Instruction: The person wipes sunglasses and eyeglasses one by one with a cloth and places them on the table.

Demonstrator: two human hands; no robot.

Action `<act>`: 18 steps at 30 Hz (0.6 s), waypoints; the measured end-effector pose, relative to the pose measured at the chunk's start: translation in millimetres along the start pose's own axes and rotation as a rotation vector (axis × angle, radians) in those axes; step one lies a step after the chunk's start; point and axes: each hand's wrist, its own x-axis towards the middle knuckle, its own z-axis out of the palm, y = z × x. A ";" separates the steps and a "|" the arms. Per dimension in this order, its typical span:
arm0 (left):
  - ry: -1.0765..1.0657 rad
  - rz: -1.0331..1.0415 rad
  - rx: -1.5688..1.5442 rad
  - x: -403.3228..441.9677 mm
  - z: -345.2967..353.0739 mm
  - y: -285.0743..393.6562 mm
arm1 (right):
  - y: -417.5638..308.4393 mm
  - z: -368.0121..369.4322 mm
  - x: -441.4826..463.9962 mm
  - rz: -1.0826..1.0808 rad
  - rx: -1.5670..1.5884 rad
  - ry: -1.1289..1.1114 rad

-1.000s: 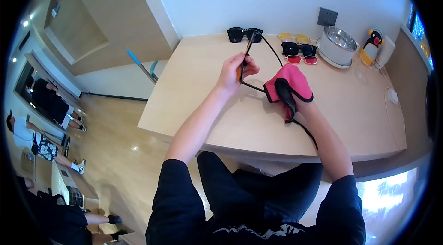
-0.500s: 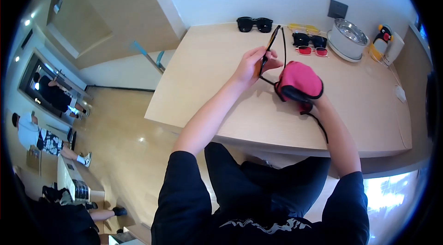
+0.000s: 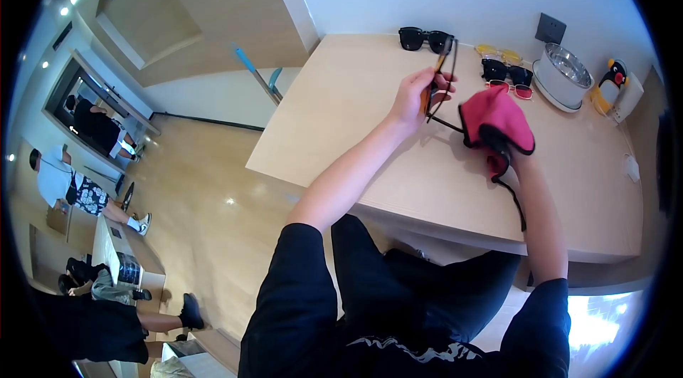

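My left hand is closed around a pair of glasses with a dark frame and an orange-looking part, raised above the table with the arms unfolded. One thin dark arm reaches toward a pink cloth with black edging. The cloth drapes over my right hand, hiding most of its fingers, and seems to be gripped; a black-edged strip dangles below. Behind them lie black sunglasses, yellow glasses, a second black pair and red-lensed glasses, partly covered by the cloth.
The wooden table meets a wall with a socket. At its right stand a white bowl with a metal inside, a penguin figure and a cable with a white plug. Several people are at the left.
The view has shifted, so the table sits farther right. The pink cloth has changed from a rounded bunch to a more peaked, loose drape. Both hands keep their holds.
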 end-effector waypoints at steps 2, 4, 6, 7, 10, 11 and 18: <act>0.156 0.075 -0.069 1.6 -6.5 4.9 | -27.7 4.5 6.5 0.240 0.569 0.148; 0.196 0.079 -0.165 7.1 -21.0 4.5 | -28.7 4.8 10.8 0.243 0.567 0.240; 0.237 0.159 -0.264 7.1 -23.9 12.0 | -21.8 1.4 12.9 0.241 0.563 0.337; 0.239 0.148 -0.310 7.1 -22.7 12.7 | -8.1 -3.1 14.8 0.181 0.365 0.216; 0.103 0.151 -0.265 10.8 -20.3 0.2 | -23.6 23.5 -2.4 0.079 0.101 0.095; 0.054 0.111 -0.212 10.0 -19.9 -6.1 | -26.0 29.0 -2.8 0.063 0.105 -0.023; -0.107 -0.160 0.289 -6.8 11.8 -22.8 | -16.3 28.7 0.7 -0.444 -0.703 -0.122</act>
